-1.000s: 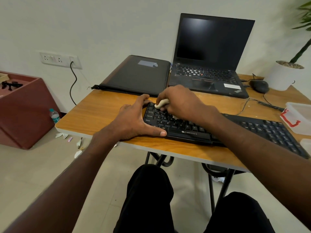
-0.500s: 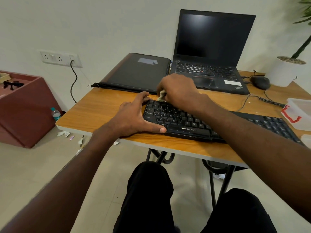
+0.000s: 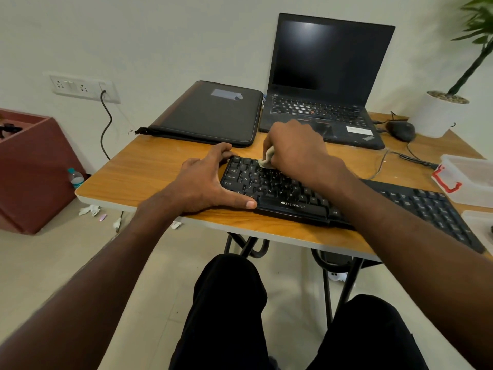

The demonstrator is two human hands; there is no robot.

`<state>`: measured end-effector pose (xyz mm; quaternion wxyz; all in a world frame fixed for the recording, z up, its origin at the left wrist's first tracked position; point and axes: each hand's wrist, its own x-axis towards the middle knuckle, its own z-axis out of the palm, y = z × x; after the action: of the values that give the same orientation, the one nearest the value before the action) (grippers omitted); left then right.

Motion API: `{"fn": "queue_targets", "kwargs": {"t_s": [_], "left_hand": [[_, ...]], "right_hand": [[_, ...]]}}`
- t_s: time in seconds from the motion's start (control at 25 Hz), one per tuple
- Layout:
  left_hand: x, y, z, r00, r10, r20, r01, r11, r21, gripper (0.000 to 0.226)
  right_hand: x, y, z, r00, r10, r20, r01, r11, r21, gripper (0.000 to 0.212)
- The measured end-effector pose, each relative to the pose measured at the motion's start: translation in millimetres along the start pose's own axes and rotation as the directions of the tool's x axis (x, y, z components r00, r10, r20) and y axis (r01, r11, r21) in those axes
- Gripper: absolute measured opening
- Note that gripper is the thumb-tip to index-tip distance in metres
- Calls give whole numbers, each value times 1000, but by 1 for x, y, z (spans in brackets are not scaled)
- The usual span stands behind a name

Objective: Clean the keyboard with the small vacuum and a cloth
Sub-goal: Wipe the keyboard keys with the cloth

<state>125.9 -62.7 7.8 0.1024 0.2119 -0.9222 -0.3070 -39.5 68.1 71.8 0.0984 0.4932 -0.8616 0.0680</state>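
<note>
A black keyboard [image 3: 282, 194] lies across the front of the wooden table [image 3: 149, 174]. My right hand [image 3: 296, 148] grips a small cream cloth [image 3: 266, 159] and presses it on the keyboard's top rows near the far left corner. My left hand [image 3: 208, 180] braces the keyboard's left end, fingers at its far corner and thumb along the front edge. No small vacuum is in view.
Behind the keyboard lie a closed black sleeve [image 3: 210, 113] and an open laptop [image 3: 325, 84]. A black mouse [image 3: 400, 130], a white plant pot [image 3: 440, 113] and a clear plastic box [image 3: 469, 180] stand at the right. A maroon cabinet [image 3: 29, 166] is on the floor, left.
My right hand has slid the cloth from the middle rows toward the keyboard's far edge. My left hand has stayed at the left end.
</note>
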Motion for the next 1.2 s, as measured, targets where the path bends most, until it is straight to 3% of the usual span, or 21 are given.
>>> {"fn": "queue_targets", "kwargs": {"t_s": [0.08,0.16,0.24,0.32,0.56,0.68,0.92,1.2], "left_hand": [[-1,1,0,1000,12,-4,-12,1000,-5,148],[-2,-2,-1,1000,16,-13,-17,1000,-16,148],[-3,-2,-1,1000,24,-16,-24,999,-24,147],[-3,-1,-1,999,30,-23,-30,999,-30,145],[-2,0,-1,1000,16,-25,-16,1000,0,146],[-1,-1,-1,1000,17,-20,-17,1000,2,146],[-4,2,-1,1000,1,-22,-2,999,-33,154],[-4,3,-3,999,-34,-11,34,999,-8,154]], "right_hand": [[5,-7,-4,999,25,-30,-27,998,-58,16],[6,-23,1,998,-45,-32,44,998,-34,15],[9,-35,7,993,-120,-11,120,988,95,19],[17,-35,12,994,-108,-5,107,974,200,21],[27,-3,5,996,-35,78,33,999,35,18],[30,-1,0,999,-10,35,11,999,-46,16],[29,-40,16,978,-200,-62,208,961,183,21],[15,25,-7,988,-58,142,63,998,-27,16]]}}
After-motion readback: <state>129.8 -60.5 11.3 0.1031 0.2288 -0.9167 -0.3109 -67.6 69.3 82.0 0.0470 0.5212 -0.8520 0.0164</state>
